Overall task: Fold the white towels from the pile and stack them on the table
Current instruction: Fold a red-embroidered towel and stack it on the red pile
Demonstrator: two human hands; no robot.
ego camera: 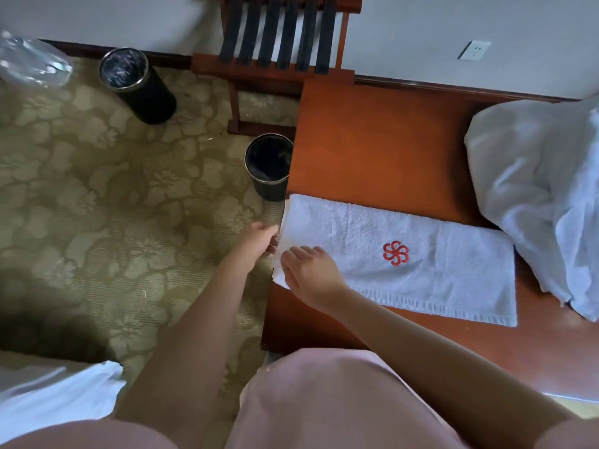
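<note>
Towel (421, 264) lies flat on the table (372, 140), emblem (395, 253) up, its left end at the table's left edge. Left hand (259, 238) pinches that end. Right hand (308, 270) grips the same end, fingers curled round its edge. Pile (544, 189) sits at the table's right, just beside the towel.

The left hand (259, 238) grips the towel (437, 264) at its end; the fingertips are hidden among the layers. The right hand (311, 273) covers the towel corner beneath its fingers (299, 252); whether the thumb sits under the cloth cannot be determined. Well to the right of the fingers, the pile (544, 189) is cut off by the frame edge. Beyond the fingers, the bench (372, 140) hides one side of the bin (269, 166). Far left, the plastic bag (32, 63) is blurred and cropped.
</note>
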